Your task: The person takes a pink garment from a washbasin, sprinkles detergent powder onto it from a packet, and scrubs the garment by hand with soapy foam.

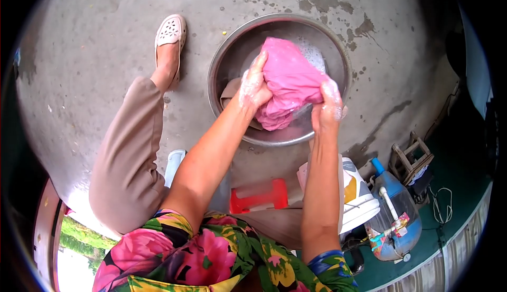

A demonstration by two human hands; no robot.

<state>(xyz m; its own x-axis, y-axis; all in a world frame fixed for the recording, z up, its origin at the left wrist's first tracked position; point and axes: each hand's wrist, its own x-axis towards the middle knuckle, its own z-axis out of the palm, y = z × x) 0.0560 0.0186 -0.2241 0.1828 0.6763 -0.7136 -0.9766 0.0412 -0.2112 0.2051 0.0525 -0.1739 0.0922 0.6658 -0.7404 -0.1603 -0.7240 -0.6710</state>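
Observation:
A wet pink cloth [291,78], bunched up, is held over a wide metal basin [215,65]. My left hand [254,87] grips its left side, thumb and fingers closed on the fabric. On the right edge, my right hand [328,103] is closed on the same cloth. White suds cling to both hands. Soapy foam [312,57] shows in the basin behind the cloth. A brownish piece of fabric [230,90] lies against the basin's left inner side, partly hidden by my left hand and the cloth.
Wet patches mark the concrete floor [127,38] around the basin. A red plastic object [259,196] lies near my lap. At the right stand a white bucket [361,215], a blue-and-clear plastic container [393,223] with a pipe, and a small wooden stool [411,159]. My shoe [170,30] rests left of the basin.

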